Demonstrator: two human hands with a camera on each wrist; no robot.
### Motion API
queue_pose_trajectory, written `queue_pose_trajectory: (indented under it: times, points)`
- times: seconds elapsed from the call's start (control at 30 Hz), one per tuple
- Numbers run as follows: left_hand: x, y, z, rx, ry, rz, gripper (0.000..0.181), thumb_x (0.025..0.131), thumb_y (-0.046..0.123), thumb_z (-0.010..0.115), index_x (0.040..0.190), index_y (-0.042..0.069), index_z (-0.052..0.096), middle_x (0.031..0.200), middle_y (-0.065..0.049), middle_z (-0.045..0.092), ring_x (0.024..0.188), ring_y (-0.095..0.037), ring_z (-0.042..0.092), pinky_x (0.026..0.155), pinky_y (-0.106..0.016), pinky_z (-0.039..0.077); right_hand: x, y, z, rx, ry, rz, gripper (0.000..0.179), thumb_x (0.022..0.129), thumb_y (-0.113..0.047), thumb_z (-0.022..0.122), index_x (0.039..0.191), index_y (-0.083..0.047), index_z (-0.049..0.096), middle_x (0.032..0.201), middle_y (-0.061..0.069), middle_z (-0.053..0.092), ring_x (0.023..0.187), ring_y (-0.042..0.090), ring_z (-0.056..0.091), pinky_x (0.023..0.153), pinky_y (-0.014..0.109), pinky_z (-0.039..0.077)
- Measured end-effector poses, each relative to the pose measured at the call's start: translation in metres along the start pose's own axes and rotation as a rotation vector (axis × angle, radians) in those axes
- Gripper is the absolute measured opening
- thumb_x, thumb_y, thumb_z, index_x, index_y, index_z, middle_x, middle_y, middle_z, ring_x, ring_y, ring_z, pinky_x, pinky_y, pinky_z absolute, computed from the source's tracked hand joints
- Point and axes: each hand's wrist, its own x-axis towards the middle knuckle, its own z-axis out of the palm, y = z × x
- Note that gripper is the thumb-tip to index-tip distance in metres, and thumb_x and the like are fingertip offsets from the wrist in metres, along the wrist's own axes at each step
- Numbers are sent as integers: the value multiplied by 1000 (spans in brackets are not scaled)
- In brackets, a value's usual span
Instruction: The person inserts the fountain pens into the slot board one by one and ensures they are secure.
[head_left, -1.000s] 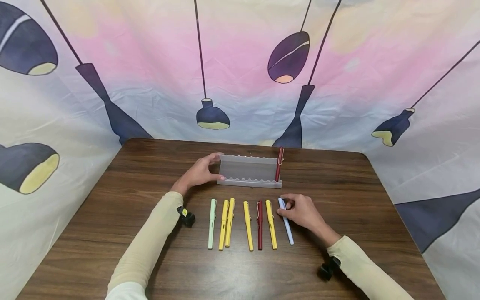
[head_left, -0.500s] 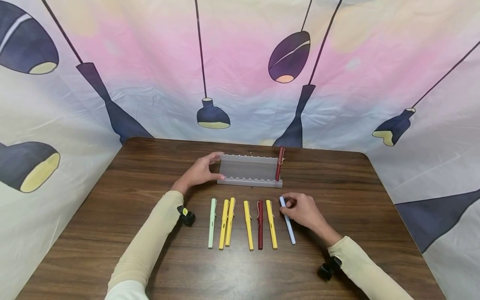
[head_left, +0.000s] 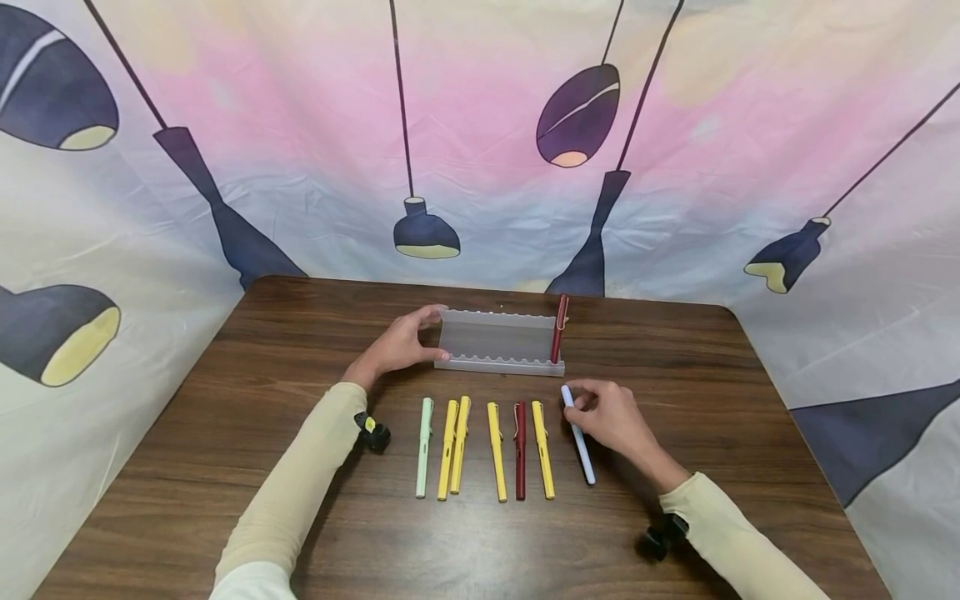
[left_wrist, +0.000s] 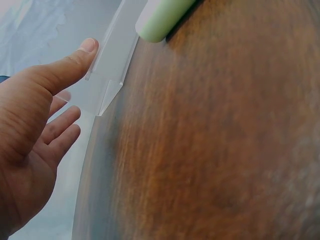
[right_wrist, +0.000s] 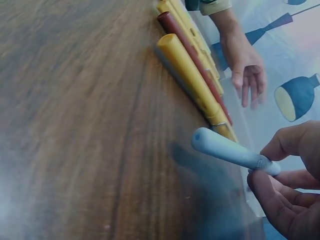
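My left hand (head_left: 397, 343) grips the left end of a clear pen rack (head_left: 497, 365), thumb at the front rail and fingers at the back corner. The left wrist view shows the thumb against the rack's edge. My right hand (head_left: 613, 421) pinches a light blue pen (head_left: 583, 454) near its upper end. In the right wrist view this pen (right_wrist: 225, 148) is tilted, with its far end above the table and a shadow below. A dark red pen (head_left: 558, 329) lies in the rack's rightmost slot.
In front of the rack lie a mint green pen (head_left: 423, 450), several yellow pens (head_left: 542, 450) and another dark red pen (head_left: 520, 450), roughly parallel. The wooden table (head_left: 300, 333) ends at a curtain (head_left: 480, 125) printed with lamps.
My right hand has shifted slightly right and away from me, and the light blue pen has come along, rising off the table. The left hand and rack have stayed put.
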Motion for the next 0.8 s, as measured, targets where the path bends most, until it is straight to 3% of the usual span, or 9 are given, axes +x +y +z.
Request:
queue_pose_trajectory:
  times: [0.3, 0.8]
  points:
    - [0, 2, -1, 11, 4, 8, 90, 81, 23, 90, 155, 8, 41, 152, -20, 49, 141, -37, 47, 115, -55, 41, 2, -7, -8, 10, 83, -70, 36, 83, -7, 77, 119, -6, 73, 82, 2, 72, 67, 11, 65, 55, 25, 54]
    - [1, 0, 0, 16, 3, 15, 88, 82, 25, 89, 155, 9, 41, 150, -21, 51, 140, -37, 48, 114, -56, 42, 6, -22, -22, 156, 200, -151, 33, 88, -10, 78, 119, -12, 67, 96, 5, 78, 72, 12, 69, 61, 24, 57]
